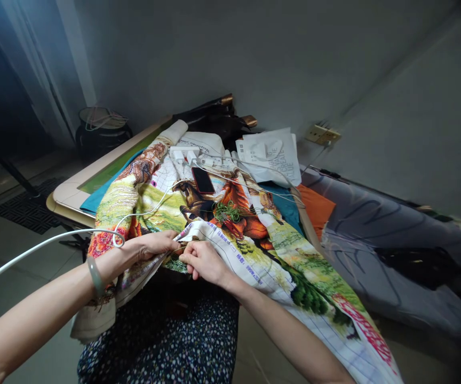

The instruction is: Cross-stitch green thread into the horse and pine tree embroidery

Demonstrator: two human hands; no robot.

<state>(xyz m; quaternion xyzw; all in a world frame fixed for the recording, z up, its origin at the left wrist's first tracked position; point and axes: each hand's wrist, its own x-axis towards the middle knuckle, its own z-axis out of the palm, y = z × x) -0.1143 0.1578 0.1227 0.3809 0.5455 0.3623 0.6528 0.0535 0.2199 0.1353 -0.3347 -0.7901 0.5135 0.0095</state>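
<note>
A large cross-stitch cloth (314, 253) with horses, greenery and red lettering drapes over the table and down toward my lap. My left hand (160, 244), with a pale green bangle at the wrist, is closed on the cloth's near edge, its fingertips partly hidden in the fold. Close to its right, my right hand (204, 261) is pinched shut at the same edge. What lies between its fingertips is too small to make out. A tangle of green thread (228, 212) rests on the cloth just beyond both hands.
A phone (203, 180) and a white power strip (184, 154) with chargers lie on the cloth. A white cable (46, 242) crosses above my left forearm. White packets (270, 157) sit at the back right, near a wall socket (322, 134). A fabric-covered bed (374, 266) stands right.
</note>
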